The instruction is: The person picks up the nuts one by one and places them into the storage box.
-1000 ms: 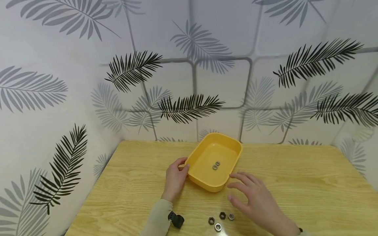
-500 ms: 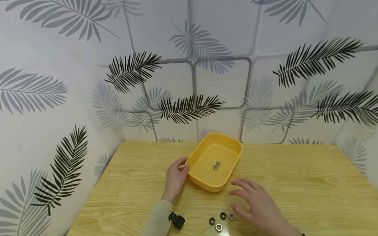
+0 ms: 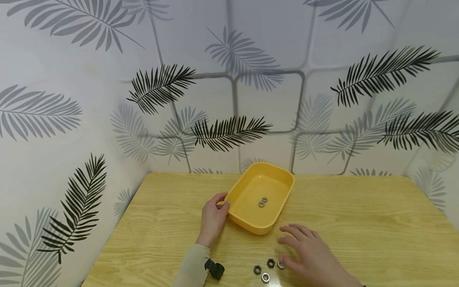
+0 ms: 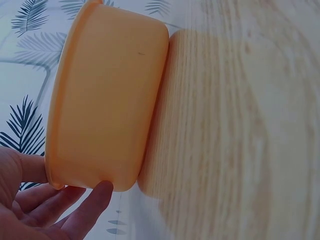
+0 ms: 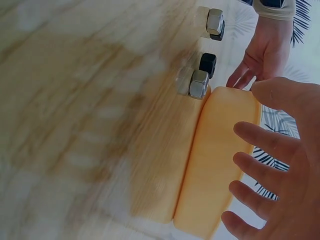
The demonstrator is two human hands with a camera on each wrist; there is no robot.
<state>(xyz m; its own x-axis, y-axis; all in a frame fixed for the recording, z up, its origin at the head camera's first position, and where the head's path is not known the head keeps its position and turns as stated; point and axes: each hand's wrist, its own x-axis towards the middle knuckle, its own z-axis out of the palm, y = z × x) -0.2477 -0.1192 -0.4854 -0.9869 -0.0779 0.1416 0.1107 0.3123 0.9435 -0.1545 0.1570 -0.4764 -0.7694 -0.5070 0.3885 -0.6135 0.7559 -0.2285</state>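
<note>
A yellow plastic tray point(image 3: 251, 223) stands on the wooden table, with two silver hex nuts point(image 3: 261, 203) lying inside it. My left hand point(image 3: 214, 217) grips its left rim; in the left wrist view the thumb is at the rim and the fingers point(image 4: 90, 207) are against the outer wall. My right hand point(image 3: 311, 253), fingers spread and slightly bent, hovers right of the loose nuts and holds nothing. Near its thumb lies a silver nut point(image 3: 281, 264), partly covered. Beside that are a black nut point(image 3: 271, 263), another black nut point(image 3: 257, 270) and a silver nut point(image 3: 265, 277).
The wooden table point(image 3: 365, 223) stretches to both sides of the tray. Behind it rises a pale wall point(image 3: 269, 103) with a leaf pattern. A black band with a dark block point(image 3: 216, 269) is on my left wrist.
My right hand has drawn back from the tray's near right side, down toward the loose nuts. The left hand keeps its hold on the rim, and the tray stays put.
</note>
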